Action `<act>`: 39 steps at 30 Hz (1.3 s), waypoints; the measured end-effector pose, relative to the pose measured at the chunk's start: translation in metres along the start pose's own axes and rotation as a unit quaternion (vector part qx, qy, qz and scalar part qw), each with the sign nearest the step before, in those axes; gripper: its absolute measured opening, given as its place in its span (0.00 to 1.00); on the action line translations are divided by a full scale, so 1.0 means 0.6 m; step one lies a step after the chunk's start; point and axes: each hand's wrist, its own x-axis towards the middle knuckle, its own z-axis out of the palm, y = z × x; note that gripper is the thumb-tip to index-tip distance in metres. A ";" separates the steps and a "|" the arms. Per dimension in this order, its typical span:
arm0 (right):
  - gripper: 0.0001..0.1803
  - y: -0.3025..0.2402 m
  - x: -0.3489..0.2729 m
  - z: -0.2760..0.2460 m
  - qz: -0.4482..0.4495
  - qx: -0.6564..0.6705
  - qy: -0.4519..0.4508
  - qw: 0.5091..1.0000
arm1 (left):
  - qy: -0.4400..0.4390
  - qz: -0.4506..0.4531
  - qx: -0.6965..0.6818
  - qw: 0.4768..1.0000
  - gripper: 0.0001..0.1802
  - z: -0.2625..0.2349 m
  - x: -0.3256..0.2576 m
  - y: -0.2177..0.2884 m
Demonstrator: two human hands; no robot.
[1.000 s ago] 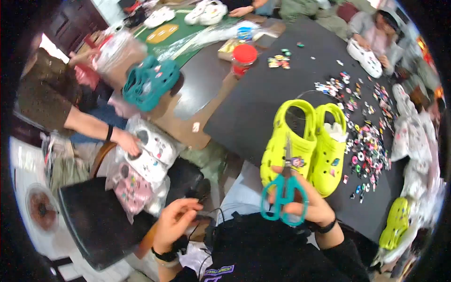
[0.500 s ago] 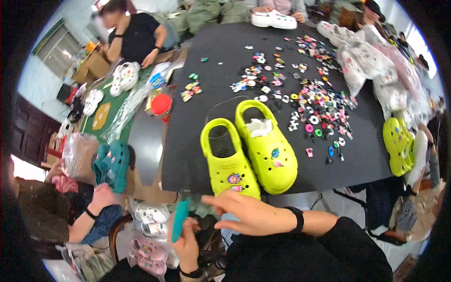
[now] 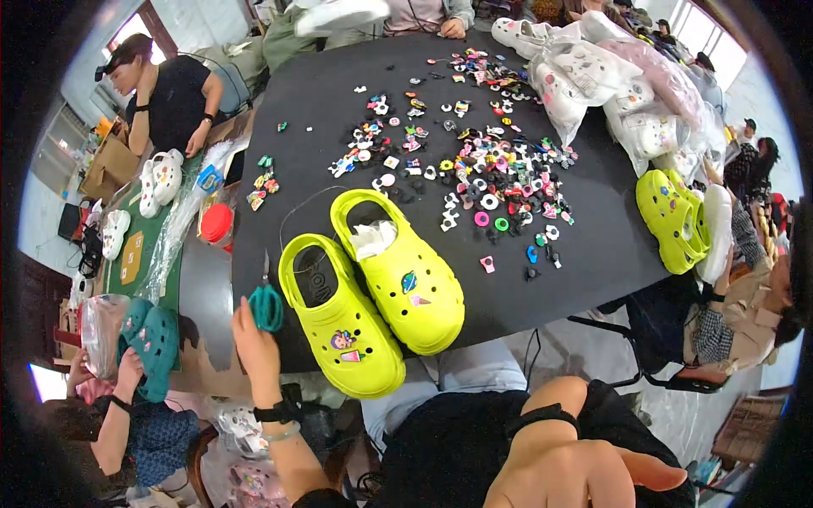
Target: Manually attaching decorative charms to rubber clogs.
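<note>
My left hand (image 3: 257,343) is at the left edge of the black table, its fingers on the teal handles of a pair of scissors (image 3: 266,310) whose blades point away from me. Just right of it stand two lime-green clogs, a left clog (image 3: 339,317) and a right clog (image 3: 428,305), toes toward me. The left one bears a figure charm (image 3: 342,339) and a pink charm; on the right one are a planet charm (image 3: 409,281) and an ice-cream charm (image 3: 420,300). My right hand (image 3: 563,474) is raised close at the lower right, thumb out, the other fingers cut off by the frame.
Loose charms (image 3: 500,173) lie across the table's middle and far side. Bagged white clogs (image 3: 584,76) and more lime-green clogs (image 3: 669,222) line the right edge. A red-lidded jar (image 3: 217,223) stands left. Co-workers sit around; one at left handles teal clogs (image 3: 152,343).
My left hand has carried the scissors up and left to the table edge. My right hand has swung back from the clogs toward the lower right. The view has shifted too.
</note>
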 end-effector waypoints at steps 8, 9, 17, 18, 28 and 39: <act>0.32 -0.016 0.004 0.000 -0.012 0.000 0.036 0.999 | -0.058 -0.028 -0.119 0.991 0.38 -0.078 -0.059 0.072; 0.32 -0.016 0.003 -0.002 -0.015 -0.004 0.031 0.999 | -0.066 -0.063 -0.188 0.978 0.37 -0.088 -0.068 0.088; 0.32 -0.018 0.005 -0.010 -0.004 -0.008 0.016 1.000 | -0.022 0.022 -0.255 0.967 0.27 -0.124 -0.123 0.203; 0.32 -0.016 0.006 -0.009 -0.004 -0.014 0.016 1.000 | -0.003 0.049 -0.225 0.973 0.21 -0.130 -0.114 0.226; 0.32 -0.016 -0.004 0.004 -0.027 -0.045 0.006 0.999 | -0.031 0.101 -0.197 0.975 0.15 -0.114 -0.058 0.269; 0.35 -0.075 -0.090 -0.114 0.030 -0.329 0.042 0.943 | -0.156 0.291 -0.142 0.933 0.21 -0.134 -0.015 0.246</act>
